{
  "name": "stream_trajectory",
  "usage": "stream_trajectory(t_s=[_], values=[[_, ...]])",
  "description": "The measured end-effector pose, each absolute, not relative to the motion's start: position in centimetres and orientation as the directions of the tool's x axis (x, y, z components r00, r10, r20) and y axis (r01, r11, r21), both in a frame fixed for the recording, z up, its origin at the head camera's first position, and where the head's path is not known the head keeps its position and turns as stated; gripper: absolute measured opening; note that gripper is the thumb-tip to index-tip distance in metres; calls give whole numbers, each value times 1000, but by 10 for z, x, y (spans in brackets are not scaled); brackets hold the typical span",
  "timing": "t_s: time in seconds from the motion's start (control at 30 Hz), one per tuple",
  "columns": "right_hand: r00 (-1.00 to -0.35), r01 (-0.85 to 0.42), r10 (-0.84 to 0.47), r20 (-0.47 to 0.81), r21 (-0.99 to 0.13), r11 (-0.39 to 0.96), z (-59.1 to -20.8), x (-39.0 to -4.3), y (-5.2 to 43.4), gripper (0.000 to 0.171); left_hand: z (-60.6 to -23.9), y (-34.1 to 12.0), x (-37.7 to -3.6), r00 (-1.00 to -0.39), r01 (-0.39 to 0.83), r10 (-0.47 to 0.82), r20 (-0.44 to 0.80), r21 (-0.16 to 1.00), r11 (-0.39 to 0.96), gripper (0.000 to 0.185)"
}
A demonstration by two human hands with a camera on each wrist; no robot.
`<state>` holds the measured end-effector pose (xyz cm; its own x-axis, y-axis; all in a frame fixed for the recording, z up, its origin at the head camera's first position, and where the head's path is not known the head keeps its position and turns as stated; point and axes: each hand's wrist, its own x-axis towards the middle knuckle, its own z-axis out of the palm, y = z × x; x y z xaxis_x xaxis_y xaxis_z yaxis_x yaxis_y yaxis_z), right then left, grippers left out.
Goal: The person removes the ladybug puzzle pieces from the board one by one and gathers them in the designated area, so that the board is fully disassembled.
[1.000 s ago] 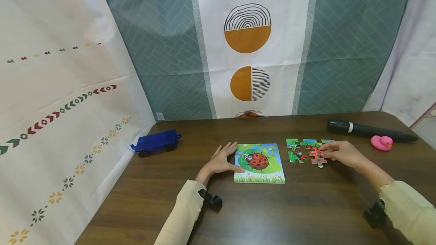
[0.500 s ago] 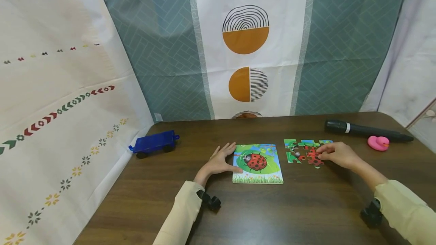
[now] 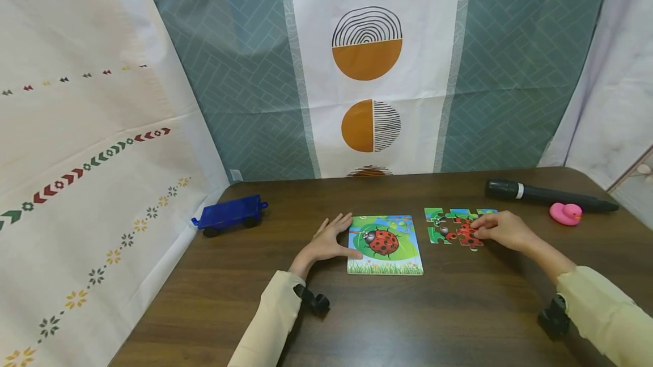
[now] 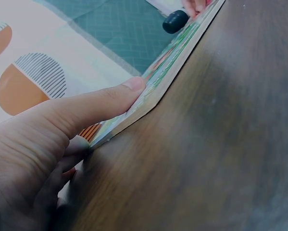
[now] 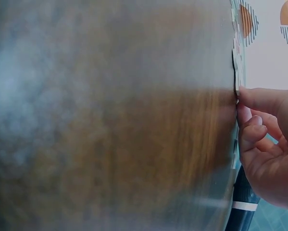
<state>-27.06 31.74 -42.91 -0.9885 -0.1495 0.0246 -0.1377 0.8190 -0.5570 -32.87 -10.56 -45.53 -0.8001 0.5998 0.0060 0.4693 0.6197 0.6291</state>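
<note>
A square ladybug picture board (image 3: 385,262) lies flat on the brown table. My left hand (image 3: 326,242) rests at its left side, fingers spread and fairly straight; in the left wrist view the thumb (image 4: 112,98) lies on the board's top near the edge. To the right, my right hand (image 3: 505,230) pinches a red, black-spotted jigsaw piece (image 3: 467,236) between thumb and fingers. That piece sits against several green, blue and red jigsaw pieces (image 3: 436,235). The right hand covers part of the group's right side. In the right wrist view the thumb (image 5: 259,98) meets the pieces' edge.
A blue toy wagon (image 3: 230,212) stands at the back left of the table (image 3: 377,321). At the back right lie a black microphone-shaped object (image 3: 548,194) and a pink rubber duck (image 3: 565,214). Patterned curtains (image 3: 255,72) hang behind the table.
The right hand has brought the red piece slightly left, against its neighbours; it looks flatter and darker than before. The left hand and the board stay in place.
</note>
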Motion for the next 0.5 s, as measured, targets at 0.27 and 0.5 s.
stream_trajectory(t_s=[0.27,0.5], values=[[-988,-137,-151,20,-553,822,-429,-271,318,23,-455,-106,-328,-804,463,594,2,630,624,99],[-988,-129,-153,5,-564,815,-428,-271,318,23,-455,-106,-328,-802,467,598,4,627,623,99]])
